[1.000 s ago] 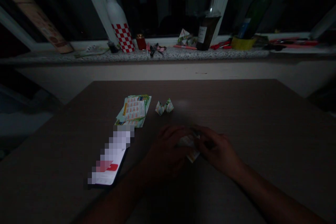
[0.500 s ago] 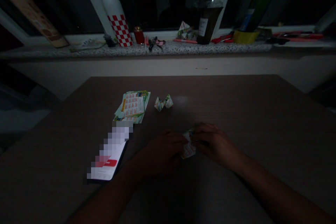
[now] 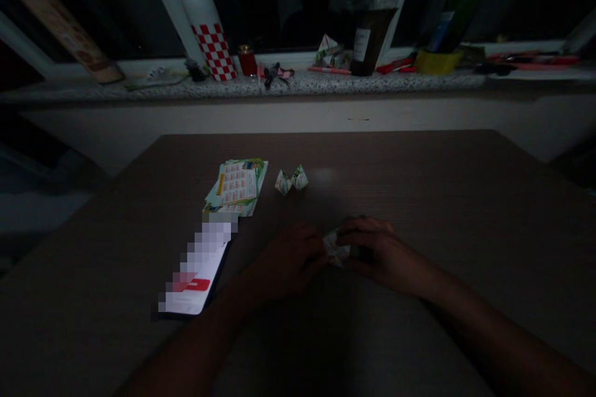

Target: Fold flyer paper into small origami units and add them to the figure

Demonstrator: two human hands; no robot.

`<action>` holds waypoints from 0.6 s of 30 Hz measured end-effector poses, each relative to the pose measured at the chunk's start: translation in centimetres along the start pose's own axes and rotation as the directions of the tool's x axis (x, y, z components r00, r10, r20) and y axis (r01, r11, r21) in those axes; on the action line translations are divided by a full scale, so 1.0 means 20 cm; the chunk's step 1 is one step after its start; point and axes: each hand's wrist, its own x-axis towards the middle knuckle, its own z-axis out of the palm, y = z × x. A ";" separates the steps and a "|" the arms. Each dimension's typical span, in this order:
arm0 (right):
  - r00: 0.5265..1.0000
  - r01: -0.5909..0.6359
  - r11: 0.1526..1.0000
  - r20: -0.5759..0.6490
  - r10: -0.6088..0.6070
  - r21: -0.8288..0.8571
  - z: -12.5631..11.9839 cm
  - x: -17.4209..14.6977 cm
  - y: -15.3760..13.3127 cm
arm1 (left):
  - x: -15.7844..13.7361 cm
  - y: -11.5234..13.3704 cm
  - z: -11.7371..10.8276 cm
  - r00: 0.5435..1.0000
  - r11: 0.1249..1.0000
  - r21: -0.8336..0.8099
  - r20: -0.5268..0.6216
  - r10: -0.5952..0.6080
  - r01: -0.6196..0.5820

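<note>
A small folded piece of printed paper (image 3: 337, 249) lies between my two hands at the middle of the table. My left hand (image 3: 295, 257) closes on its left edge with the fingertips. From the other side my right hand (image 3: 379, 251) pinches the paper between thumb and fingers. Parts of the paper are hidden under the fingers, and the dim light blurs its folds. Beyond my hands stand two small folded paper shapes (image 3: 292, 180), side by side. Left of them is a stack of printed paper sheets (image 3: 236, 186).
A lit phone (image 3: 198, 279) lies beside my left forearm on the brown table (image 3: 419, 186). Behind the table, a granite sill (image 3: 307, 84) carries a checkered white bottle (image 3: 209, 31), a dark cup (image 3: 367, 43), a green bottle (image 3: 465, 6) and small clutter.
The paper between my hands shows less of its surface at the front and looks more compact. My left hand has shifted slightly upward, and my right hand's fingers have moved over the paper.
</note>
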 end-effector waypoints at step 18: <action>0.997 -0.047 0.999 -0.061 0.048 0.018 0.03 0.02 0.00 | 0.07 0.07 0.09 0.974 0.939 0.258 -0.070 -0.216 0.227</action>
